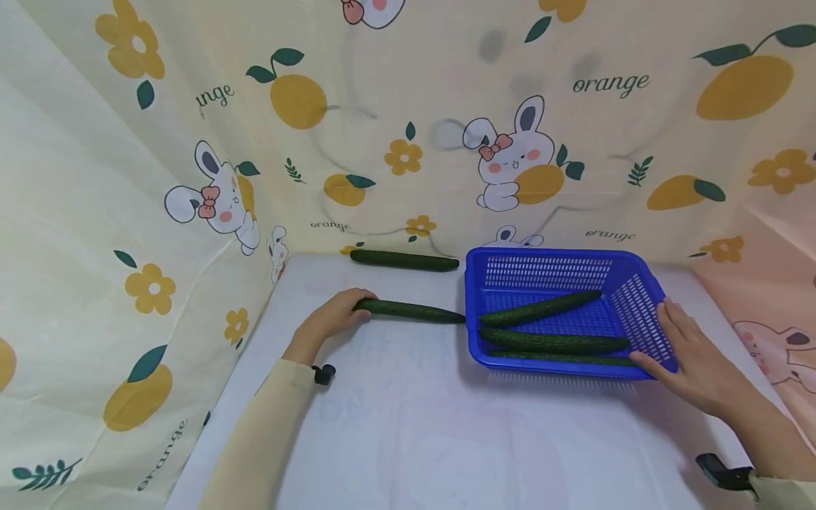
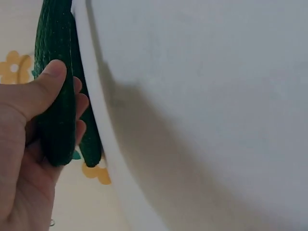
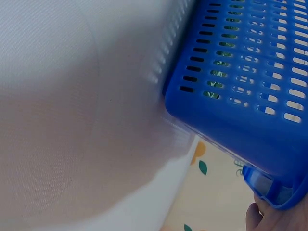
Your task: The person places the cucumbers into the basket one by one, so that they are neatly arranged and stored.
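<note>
Cream sleeves point(image 1: 261, 439), two, one on each forearm; black wrist devices point(image 1: 324, 374) just behind each hand.

Right hand point(image 1: 704, 368): fingers extended along the side of the basket, thumb reaching to the near corner; not clenched.

Blue plastic basket point(image 1: 542, 365): between the hands, touching the right. Steadying advice: light, even pressure, since a hard push could slide or tip it.

Cucumbers in basket, three, left of the right hand: one slanted point(image 1: 542, 309), one lengthwise point(image 1: 554, 341), one partly hidden by the near wall point(image 1: 561, 358).

Left hand point(image 1: 338, 315): thumb and fingers wrapped round one end of a cucumber.

Held cucumber point(image 1: 414, 311): points from the left hand towards the basket, its tip at the near-left wall; contact there cannot be told. Handling advice: gripped at one end, it may swing or droop; a hold nearer the middle would balance better. Raise the tip above the rim before any move inward.

Loose cucumber point(image 1: 404, 261): beyond the left hand, on the white table point(image 1: 395, 425).

Printed cloth point(image 1: 408, 85): backdrop, farthest from both hands.
</note>
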Available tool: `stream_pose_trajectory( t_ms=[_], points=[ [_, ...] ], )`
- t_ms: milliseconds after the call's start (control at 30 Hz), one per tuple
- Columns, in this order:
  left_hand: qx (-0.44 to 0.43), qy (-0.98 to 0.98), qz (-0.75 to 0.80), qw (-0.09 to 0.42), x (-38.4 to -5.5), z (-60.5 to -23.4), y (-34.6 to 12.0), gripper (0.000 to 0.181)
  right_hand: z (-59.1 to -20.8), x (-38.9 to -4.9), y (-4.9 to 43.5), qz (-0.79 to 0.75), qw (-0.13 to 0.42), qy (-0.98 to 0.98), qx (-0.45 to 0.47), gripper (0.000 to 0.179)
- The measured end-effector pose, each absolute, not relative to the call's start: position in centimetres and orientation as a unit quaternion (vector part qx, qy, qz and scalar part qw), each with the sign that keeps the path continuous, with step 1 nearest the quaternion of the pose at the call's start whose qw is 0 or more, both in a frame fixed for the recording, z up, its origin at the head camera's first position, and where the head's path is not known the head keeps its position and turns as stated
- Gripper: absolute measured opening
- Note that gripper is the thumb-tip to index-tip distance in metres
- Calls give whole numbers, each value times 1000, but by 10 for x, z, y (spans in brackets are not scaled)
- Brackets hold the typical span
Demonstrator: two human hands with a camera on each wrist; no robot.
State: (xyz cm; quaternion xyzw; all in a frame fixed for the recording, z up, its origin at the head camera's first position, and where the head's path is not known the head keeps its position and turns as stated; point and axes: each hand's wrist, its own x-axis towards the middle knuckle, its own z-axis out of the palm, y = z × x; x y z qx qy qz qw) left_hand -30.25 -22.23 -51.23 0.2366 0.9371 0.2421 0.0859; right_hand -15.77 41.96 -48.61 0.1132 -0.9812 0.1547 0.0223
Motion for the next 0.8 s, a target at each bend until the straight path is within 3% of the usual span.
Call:
stream_pose_trajectory(
  t_ms=[367,800],
  points=[
    [259,929,263,21,-276,-500,-249,35,-486,-158,418,154,20,-982,110,107],
    [243,915,321,-19,-254,-456,-258,38,-486,-157,420,157,23,-980,116,106]
  ],
)
